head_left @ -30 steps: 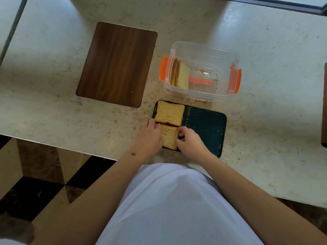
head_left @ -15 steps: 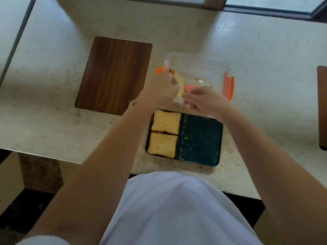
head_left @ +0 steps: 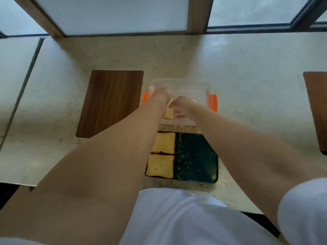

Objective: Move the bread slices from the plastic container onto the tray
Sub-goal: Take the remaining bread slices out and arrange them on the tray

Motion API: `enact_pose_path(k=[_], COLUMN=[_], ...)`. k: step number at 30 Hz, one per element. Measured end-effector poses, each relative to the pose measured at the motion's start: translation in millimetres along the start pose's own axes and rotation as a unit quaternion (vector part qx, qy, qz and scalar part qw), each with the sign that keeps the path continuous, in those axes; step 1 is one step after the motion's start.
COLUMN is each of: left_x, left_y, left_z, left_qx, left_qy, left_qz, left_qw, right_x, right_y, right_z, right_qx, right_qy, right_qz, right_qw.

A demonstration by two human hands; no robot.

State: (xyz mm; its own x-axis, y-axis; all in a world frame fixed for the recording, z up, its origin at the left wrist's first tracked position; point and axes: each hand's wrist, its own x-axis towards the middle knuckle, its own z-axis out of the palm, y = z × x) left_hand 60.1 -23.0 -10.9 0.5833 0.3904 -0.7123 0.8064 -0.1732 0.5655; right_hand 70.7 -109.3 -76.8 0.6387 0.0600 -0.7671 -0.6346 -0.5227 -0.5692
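The clear plastic container (head_left: 192, 85) with orange clips stands just beyond the dark green tray (head_left: 196, 158). Two bread slices lie on the tray's left side, one farther (head_left: 164, 143) and one nearer (head_left: 161, 166). Both my hands are inside the container. My left hand (head_left: 159, 97) and my right hand (head_left: 184, 107) close around a pale bread slice (head_left: 169, 112), of which only a strip shows between and below them. How each hand grips it is hidden.
A brown wooden board (head_left: 111, 103) lies left of the container. Another brown board (head_left: 316, 110) sits at the right edge. Window frames run along the back of the marble counter (head_left: 247, 85). Crumbs lie around the tray.
My hands left the nearer slice on the tray and reached forward into the container, closing on a slice there. The camera tilted up, so the windows came into view.
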Motion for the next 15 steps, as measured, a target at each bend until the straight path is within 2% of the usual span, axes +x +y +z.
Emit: enact_pose_path(k=[2,5,10,15], left_x=[0.4,3.8,10.8,20.1], left_y=[-1.6,-0.3,-8.6,-13.7], left_z=[1.3,9.0,16.5,23.3], left_qx=[0.026,0.029,0.182,0.285], left_qy=[0.012,0.004,0.028,0.058], left_qz=[-0.004,0.047,0.093,0.127], left_qw=[1.0,0.998,0.978,0.948], right_x=[3.2,1.7,1.9,6.4], right_y=[1.7,3.9,6.4,7.1], right_z=[0.0,-1.4,-5.8,-13.6], right_qx=[0.017,0.008,-0.052,0.032], right_qy=[-0.016,-0.012,0.008,0.001], right_qz=[0.001,0.004,0.004,0.016], right_qw=[1.0,1.0,0.999,0.999])
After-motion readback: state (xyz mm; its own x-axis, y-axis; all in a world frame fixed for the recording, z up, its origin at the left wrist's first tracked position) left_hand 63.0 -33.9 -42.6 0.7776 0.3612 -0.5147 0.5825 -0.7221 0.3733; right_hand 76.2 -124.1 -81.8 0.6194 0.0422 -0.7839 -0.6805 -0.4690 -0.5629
